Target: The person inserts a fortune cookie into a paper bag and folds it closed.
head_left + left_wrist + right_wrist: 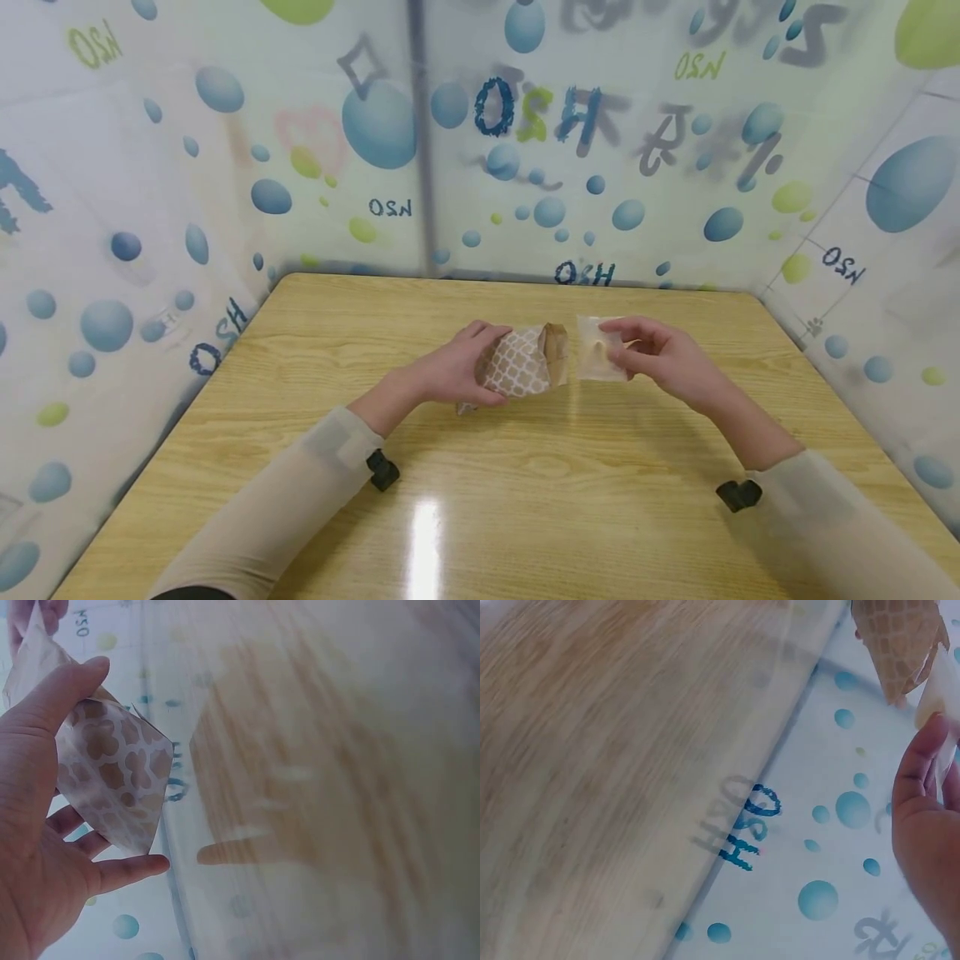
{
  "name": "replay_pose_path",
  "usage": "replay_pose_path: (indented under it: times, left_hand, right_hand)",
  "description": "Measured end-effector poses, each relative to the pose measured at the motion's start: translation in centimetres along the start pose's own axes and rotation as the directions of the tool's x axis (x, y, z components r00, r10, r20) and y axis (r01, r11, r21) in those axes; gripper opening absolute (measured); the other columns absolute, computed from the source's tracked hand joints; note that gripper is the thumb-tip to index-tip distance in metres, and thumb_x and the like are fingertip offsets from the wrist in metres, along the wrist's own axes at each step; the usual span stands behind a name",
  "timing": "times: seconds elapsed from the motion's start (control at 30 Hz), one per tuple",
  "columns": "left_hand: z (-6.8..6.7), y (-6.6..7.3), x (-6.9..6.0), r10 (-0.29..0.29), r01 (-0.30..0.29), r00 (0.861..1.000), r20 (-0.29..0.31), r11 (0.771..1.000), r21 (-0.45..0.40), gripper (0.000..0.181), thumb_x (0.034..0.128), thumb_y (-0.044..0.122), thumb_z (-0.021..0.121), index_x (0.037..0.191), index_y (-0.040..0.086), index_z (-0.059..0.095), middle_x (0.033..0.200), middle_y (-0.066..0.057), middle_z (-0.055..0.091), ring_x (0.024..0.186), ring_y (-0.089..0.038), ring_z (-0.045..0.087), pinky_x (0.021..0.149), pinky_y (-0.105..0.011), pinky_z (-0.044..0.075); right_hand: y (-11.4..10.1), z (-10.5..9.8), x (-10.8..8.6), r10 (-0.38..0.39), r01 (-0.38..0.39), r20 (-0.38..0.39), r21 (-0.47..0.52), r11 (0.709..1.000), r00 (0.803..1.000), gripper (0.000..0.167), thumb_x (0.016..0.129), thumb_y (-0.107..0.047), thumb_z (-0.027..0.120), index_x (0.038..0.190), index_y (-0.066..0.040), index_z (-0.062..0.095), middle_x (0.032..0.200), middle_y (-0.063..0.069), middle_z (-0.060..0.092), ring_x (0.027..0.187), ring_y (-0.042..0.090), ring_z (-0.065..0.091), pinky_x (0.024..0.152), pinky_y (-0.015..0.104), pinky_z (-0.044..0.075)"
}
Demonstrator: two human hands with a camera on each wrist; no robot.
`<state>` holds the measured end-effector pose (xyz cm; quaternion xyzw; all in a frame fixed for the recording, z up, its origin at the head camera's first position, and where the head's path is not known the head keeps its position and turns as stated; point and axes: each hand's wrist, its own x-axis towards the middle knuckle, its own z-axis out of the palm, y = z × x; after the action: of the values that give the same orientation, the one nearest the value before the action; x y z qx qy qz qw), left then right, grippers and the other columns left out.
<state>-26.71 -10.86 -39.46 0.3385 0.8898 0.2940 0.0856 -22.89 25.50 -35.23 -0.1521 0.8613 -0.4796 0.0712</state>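
A brown paper bag with a white lattice pattern [517, 363] lies on its side in my left hand [459, 367], which grips it round its left end. Its mouth gapes to the right, showing plain brown paper inside. In the left wrist view the thumb lies over the bag [112, 761] and the fingers pass behind it. My right hand [667, 358] pinches a small translucent packet [592, 354] between thumb and fingers, just right of the bag's mouth and apart from it. Something pale sits inside the packet; its kind is unclear.
Both hands are above a wooden table [525, 517] with a bright light reflection near its front. Behind and at the sides hang printed curtains [300, 242] with blue and green drops. A dark wrist camera [382, 470] is strapped to each sleeve.
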Motion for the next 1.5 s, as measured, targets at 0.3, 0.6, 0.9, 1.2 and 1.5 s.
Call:
replay_pose_path:
  times: [0.3,0.6,0.9,1.2,1.5]
  left_hand:
    - [0.2,0.0,0.2,0.0,0.0,1.0,0.009,1.0,0.0,0.109,0.0843,0.032,0.096,0.17,0.015,0.032,0.161,-0.015,0.042,0.145,-0.031,0.047,0.123,-0.053,0.047]
    - [0.4,0.3,0.2,0.026,-0.026,1.0,0.016,1.0,0.003,0.108,0.0829,0.033,0.097,0.169,0.015,0.035,0.158,-0.014,0.044,0.143,-0.03,0.048,0.123,-0.053,0.047]
    - [0.3,0.3,0.2,0.039,-0.039,0.999,0.017,0.999,0.007,0.107,0.0828,0.032,0.097,0.168,0.015,0.035,0.157,-0.014,0.044,0.144,-0.031,0.047,0.123,-0.053,0.046]
    - [0.2,0.3,0.0,0.039,-0.039,0.999,0.024,0.999,-0.015,0.106,0.083,0.029,0.096,0.169,0.015,0.035,0.157,-0.014,0.044,0.144,-0.03,0.047,0.123,-0.053,0.046]
    - [0.2,0.1,-0.1,0.036,-0.036,0.999,0.015,0.999,-0.014,0.107,0.0831,0.031,0.096,0.169,0.015,0.035,0.157,-0.013,0.045,0.144,-0.03,0.048,0.123,-0.052,0.047]
  right_hand:
    - [-1.8,1.1,0.5,-0.035,0.036,0.049,-0.038,0.999,0.998,0.036,0.107,-0.028,0.074,0.141,-0.017,0.072,0.109,0.013,0.067,0.079,0.026,0.061,0.07,0.031,0.055]
    - [-1.9,2.1,1.6,-0.039,0.045,0.067,-0.085,0.995,0.997,0.032,0.108,-0.026,0.073,0.138,-0.015,0.074,0.106,0.01,0.067,0.077,0.02,0.057,0.067,0.031,0.052]
    - [-2.2,2.3,2.0,-0.029,0.035,0.069,-0.088,0.995,0.997,0.033,0.108,-0.029,0.073,0.138,-0.015,0.074,0.107,0.01,0.069,0.078,0.02,0.058,0.068,0.032,0.052]
    - [-2.7,2.1,2.0,-0.044,0.05,0.072,-0.086,0.995,0.996,0.035,0.107,-0.023,0.073,0.14,-0.011,0.073,0.115,0.013,0.069,0.076,0.018,0.055,0.063,0.029,0.047]
    - [-2.9,2.4,1.9,-0.045,0.052,0.068,-0.108,0.993,0.997,0.035,0.107,-0.023,0.073,0.139,-0.01,0.073,0.117,0.014,0.071,0.081,0.021,0.059,0.065,0.029,0.05]
